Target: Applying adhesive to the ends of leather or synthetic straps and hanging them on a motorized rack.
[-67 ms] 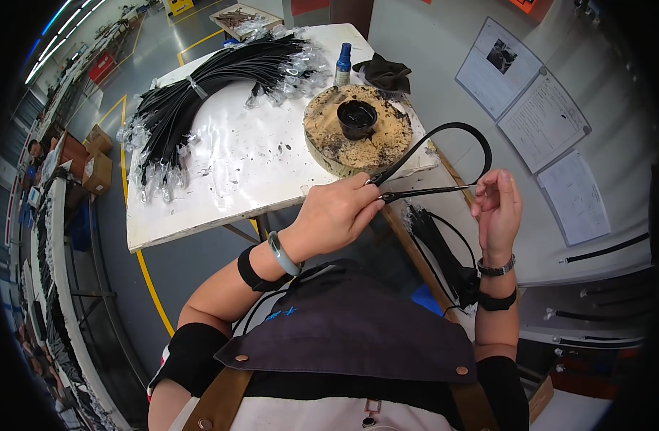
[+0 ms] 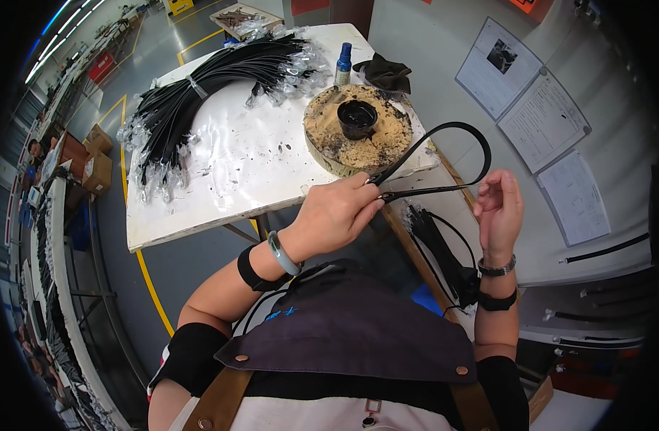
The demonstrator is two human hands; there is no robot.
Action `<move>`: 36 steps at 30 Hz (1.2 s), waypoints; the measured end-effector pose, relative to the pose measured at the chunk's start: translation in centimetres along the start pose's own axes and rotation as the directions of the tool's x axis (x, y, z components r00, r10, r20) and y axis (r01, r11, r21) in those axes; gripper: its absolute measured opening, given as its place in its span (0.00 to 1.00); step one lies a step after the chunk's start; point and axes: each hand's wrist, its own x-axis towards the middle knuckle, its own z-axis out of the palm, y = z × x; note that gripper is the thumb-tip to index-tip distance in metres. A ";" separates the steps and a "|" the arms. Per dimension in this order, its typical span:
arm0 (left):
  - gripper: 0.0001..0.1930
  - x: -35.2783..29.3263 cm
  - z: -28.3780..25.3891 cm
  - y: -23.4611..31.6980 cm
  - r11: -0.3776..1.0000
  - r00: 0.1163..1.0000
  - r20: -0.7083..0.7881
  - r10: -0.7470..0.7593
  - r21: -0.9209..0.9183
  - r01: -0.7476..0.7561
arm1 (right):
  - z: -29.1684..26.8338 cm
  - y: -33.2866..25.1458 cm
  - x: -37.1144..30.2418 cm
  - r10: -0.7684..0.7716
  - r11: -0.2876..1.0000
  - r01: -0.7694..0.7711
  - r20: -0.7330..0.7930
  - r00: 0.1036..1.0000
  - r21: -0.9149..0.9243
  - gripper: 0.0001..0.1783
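Note:
A narrow black strap (image 2: pixel 480 136), bent into a loop, reaches out to the right from my left hand (image 2: pixel 340 212). The fingers of that hand are closed on the strap's ends, where small bits of metal show. Close to the loop's right bend is my right hand (image 2: pixel 500 212), raised with its palm turned inward and its fingers loosely bent. I see nothing held in it; whether its fingertips touch the strap is hard to make out. Beyond the strap, a small black cup (image 2: pixel 357 118) with dark, glossy contents stands on a round, stained tan block (image 2: pixel 322 144).
The white table (image 2: pixel 236 172) carries a tied bundle of black straps (image 2: pixel 229 72) with clear plastic on their ends, a blue bottle (image 2: pixel 343 65) and a dark cloth (image 2: pixel 384 74). More black straps (image 2: pixel 441 248) lie below the strap loop. Paper sheets (image 2: pixel 545 118) hang on the right wall.
The right hand has shifted very slightly to the right, and the strap's loop has a rounder bend beside it. My left hand keeps its hold in the same place.

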 end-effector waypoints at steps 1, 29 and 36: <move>0.06 0.0 -0.1 0.0 1.000 1.000 0.009 -0.006 0.010 0.005 | 0.1 0.0 0.1 0.003 1.000 -0.003 -0.021 1.000 0.014 0.16; 0.14 -4.8 0.3 -2.3 -0.691 0.651 0.759 -0.009 -0.475 0.545 | 4.1 0.9 12.4 0.153 0.984 -0.174 0.321 0.935 0.039 0.12; 0.15 -3.9 0.3 -1.9 -0.823 0.663 0.748 0.022 -0.362 0.437 | 4.4 -0.2 6.9 0.235 0.969 -0.242 0.442 0.866 -0.042 0.16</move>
